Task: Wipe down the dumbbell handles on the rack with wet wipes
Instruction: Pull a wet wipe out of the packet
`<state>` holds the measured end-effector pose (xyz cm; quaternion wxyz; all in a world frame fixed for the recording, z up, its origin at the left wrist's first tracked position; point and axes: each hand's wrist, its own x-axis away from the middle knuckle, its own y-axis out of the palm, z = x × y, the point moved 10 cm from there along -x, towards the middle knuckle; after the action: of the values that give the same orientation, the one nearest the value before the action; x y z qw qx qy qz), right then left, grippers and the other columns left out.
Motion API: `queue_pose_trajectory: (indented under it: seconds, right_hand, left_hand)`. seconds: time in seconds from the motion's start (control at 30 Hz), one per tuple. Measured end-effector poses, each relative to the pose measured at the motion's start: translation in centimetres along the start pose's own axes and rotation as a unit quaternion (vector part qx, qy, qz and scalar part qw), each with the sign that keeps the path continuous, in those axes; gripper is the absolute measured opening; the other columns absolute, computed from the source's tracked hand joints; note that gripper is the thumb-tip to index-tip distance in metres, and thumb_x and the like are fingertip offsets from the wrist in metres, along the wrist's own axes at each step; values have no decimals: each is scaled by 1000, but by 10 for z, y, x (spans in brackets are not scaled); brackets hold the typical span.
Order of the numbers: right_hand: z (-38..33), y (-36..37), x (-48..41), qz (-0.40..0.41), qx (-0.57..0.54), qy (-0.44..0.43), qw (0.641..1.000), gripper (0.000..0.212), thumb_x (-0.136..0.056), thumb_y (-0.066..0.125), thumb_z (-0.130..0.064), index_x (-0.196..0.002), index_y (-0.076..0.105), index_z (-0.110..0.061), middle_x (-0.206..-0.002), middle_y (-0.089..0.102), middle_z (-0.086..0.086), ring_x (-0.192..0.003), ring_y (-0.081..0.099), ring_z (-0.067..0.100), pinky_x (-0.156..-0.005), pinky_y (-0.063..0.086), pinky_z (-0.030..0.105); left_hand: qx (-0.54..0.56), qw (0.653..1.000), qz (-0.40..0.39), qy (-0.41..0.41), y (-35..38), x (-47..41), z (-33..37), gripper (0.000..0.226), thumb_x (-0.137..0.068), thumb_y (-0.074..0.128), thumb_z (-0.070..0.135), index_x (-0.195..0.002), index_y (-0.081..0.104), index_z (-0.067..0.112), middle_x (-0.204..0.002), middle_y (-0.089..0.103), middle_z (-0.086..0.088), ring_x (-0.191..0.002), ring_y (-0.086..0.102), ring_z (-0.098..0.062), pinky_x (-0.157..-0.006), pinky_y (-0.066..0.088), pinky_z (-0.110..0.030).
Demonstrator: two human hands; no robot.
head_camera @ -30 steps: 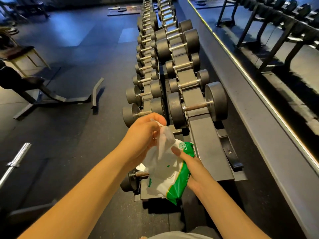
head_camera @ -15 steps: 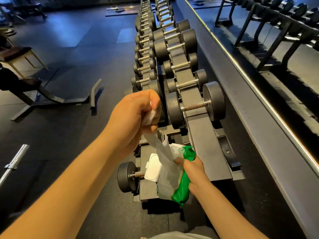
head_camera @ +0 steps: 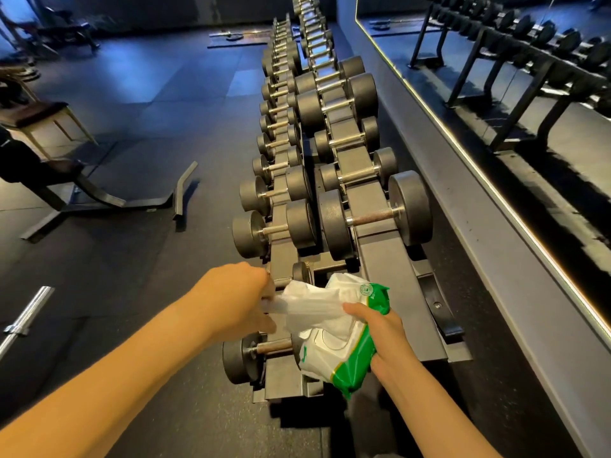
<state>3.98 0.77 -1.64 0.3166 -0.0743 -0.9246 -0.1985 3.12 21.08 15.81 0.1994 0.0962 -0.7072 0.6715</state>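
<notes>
Since the frame before, the left hand (head_camera: 238,299) had dropped from high in front of the dumbbells to a low spot just left of the pack, and the thin white wet wipe (head_camera: 310,304) now ran sideways rather than upward. That hand pinched 1 end of the wipe in its curled fingers. The wipe's other end lay bunched at the top of the soft green and white wipes pack (head_camera: 344,361), touching the thumb of the right hand (head_camera: 386,338); whether it had come free of the pack could not be told. The right hand had its fingers wrapped round the pack's green side, holding it tilted in the air over the near end of the long dark metal rack (head_camera: 383,269).

Just below the left hand, a small dark round-headed dumbbell (head_camera: 274,347) with a steel handle sat on the rack's lowest tier. Beyond the hands, 2 rows of dumbbells ran away along the rack, the nearest large dumbbell (head_camera: 373,219) on the upper row. Left of the rack, on the dark rubber floor (head_camera: 132,276), lay a chrome bar (head_camera: 23,319), and a black bench frame (head_camera: 99,190) stood farther back. A wall mirror (head_camera: 529,127) ran along the right.
</notes>
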Motion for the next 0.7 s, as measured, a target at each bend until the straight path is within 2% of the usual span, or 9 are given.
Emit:
queue_pose_trajectory:
  seconds: [0.07,0.13,0.23,0.33,0.43,0.5,0.57,0.67,0.7]
  right_hand:
    - [-3,2,0,-14,3,6,1000,42,-76,81,1,-116,71,-7,-104,77,16,-98,73,37,-92,58,54]
    - [-3,6,3,-39,8,21,999,43,-77,81,-4,-118,71,-6,-106,76,17,-99,73,37,-92,58,52]
    - [1,17,10,-90,2,51,995,49,-74,85,-20,-120,72,-7,-111,75,18,-104,73,36,-99,54,54]
    - [7,26,15,-123,0,68,990,55,-73,85,-27,-122,71,-6,-116,73,20,-110,71,36,-104,51,55]
    - [8,34,21,-156,22,58,986,61,-68,86,-21,-124,69,-5,-118,72,20,-113,69,38,-105,50,55]
    - [7,37,24,-170,49,45,983,63,-65,87,-12,-125,67,-5,-117,73,20,-110,70,38,-101,53,53]
    - [6,36,24,-164,76,30,983,62,-65,86,0,-123,66,-3,-113,74,20,-104,72,38,-93,58,51]
    - [3,27,20,-133,82,17,988,49,-72,78,13,-118,67,-1,-107,75,22,-96,73,38,-88,59,52]
    - [2,24,19,-120,77,16,990,47,-73,77,14,-116,68,-2,-106,75,22,-95,73,39,-87,59,53]
  left_hand:
    - [50,998,16,35,9,-6,5,28,-98,66,40,-121,71,24,-97,67,6,-80,59,-8,-74,47,-18]
    - [187,980,60,33,5,-14,0,17,-100,64,34,-106,75,22,-90,71,4,-73,64,-10,-69,51,-21]
    - [356,924,134,-24,-8,-24,-15,26,-102,59,29,-87,71,11,-72,65,-3,-61,57,-16,-63,49,-31]
    - [435,890,110,-80,-3,-32,-14,31,-103,57,25,-86,73,4,-68,58,-4,-58,47,-13,-57,41,-23]
    - [501,855,69,-116,12,-38,-10,29,-101,59,23,-90,76,2,-62,56,3,-56,44,-11,-54,37,-21]
    - [528,836,71,-132,16,-40,-10,29,-100,61,25,-97,76,0,-72,62,-2,-63,50,-15,-58,42,-24]
    - [525,834,97,-140,11,-39,-15,25,-100,63,26,-92,78,8,-82,68,-6,-72,58,-20,-64,49,-28]
    - [449,861,215,-106,-17,-30,-31,28,-100,62,28,-85,76,10,-83,69,-20,-73,63,-35,-68,56,-42]
    - [435,856,266,-89,-29,-24,-36,30,-101,61,27,-84,75,6,-80,68,-23,-71,63,-34,-67,56,-40]
